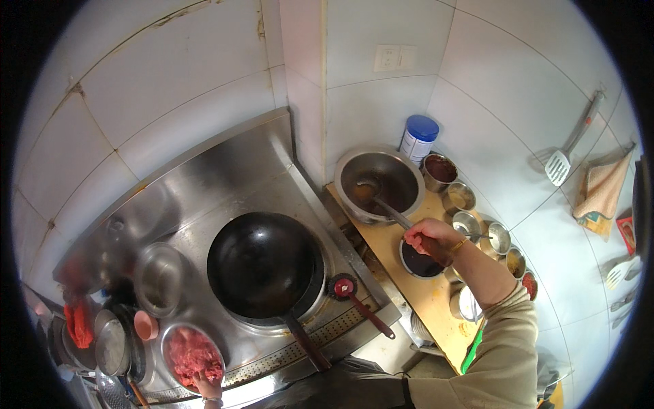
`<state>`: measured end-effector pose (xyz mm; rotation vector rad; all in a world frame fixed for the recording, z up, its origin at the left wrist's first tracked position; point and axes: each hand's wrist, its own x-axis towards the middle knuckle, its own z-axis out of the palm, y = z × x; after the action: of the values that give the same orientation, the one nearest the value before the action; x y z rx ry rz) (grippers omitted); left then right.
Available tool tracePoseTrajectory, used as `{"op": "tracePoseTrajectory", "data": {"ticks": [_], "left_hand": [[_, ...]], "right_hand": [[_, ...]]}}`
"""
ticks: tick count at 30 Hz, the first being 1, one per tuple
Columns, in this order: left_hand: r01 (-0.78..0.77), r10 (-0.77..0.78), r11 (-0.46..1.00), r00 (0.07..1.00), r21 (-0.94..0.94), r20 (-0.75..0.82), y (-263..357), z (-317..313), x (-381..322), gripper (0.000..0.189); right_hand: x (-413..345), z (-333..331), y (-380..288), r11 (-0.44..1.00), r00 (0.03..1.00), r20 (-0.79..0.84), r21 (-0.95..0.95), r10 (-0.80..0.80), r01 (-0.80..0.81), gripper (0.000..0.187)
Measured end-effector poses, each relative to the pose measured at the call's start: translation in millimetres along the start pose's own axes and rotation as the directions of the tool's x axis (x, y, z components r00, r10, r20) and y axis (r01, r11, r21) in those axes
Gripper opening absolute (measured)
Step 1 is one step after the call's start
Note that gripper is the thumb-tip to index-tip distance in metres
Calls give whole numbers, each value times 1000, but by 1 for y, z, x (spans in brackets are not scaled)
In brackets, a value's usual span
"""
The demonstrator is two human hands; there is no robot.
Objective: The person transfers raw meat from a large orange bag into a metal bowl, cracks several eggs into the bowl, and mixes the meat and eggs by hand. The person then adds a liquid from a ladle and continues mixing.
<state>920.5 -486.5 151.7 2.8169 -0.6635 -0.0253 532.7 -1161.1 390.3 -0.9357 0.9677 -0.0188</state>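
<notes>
My right hand (429,236) grips the handle of a metal ladle (391,208), whose bowl rests in dark liquid inside a large steel pot (420,190). Raw sliced meat (190,353) fills a steel bowl (167,369) at the lower left. Touching the meat at the bowl's near side is my left hand (205,387); whether its fingers hold any is unclear. Between the hands a black wok (260,263) sits on the stove, its handle toward me. A red-handled scrubbing brush (364,309) lies right of the wok.
On the wooden board (434,327) stand a container of dark liquid (421,262), several small seasoning tins (459,197) and a blue-lidded tub (420,135). An empty steel basin (159,278), a pink cup (146,325) and stacked pans (112,347) are at the left. A slotted turner (558,166) hangs on the wall.
</notes>
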Motion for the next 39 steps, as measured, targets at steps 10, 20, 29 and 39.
{"op": "tracePoseTrajectory", "data": {"ticks": [10,20,29,39], "left_hand": [[123,-129,991,976,49,173,8,-25,28,71],[4,-12,998,992,64,129,-5,-26,70,81],[101,-134,990,906,102,401,-42,-13,96,77],[189,-304,606,953,-773,-6,-35,6,105,39]], "right_hand": [[-76,57,5,976,970,-122,41,-209,215,7],[-148,200,43,968,952,-186,-105,-244,228,28],[-93,352,114,933,910,231,-191,343,-304,22],[-38,454,171,676,819,371,-737,438,-28,16]]}}
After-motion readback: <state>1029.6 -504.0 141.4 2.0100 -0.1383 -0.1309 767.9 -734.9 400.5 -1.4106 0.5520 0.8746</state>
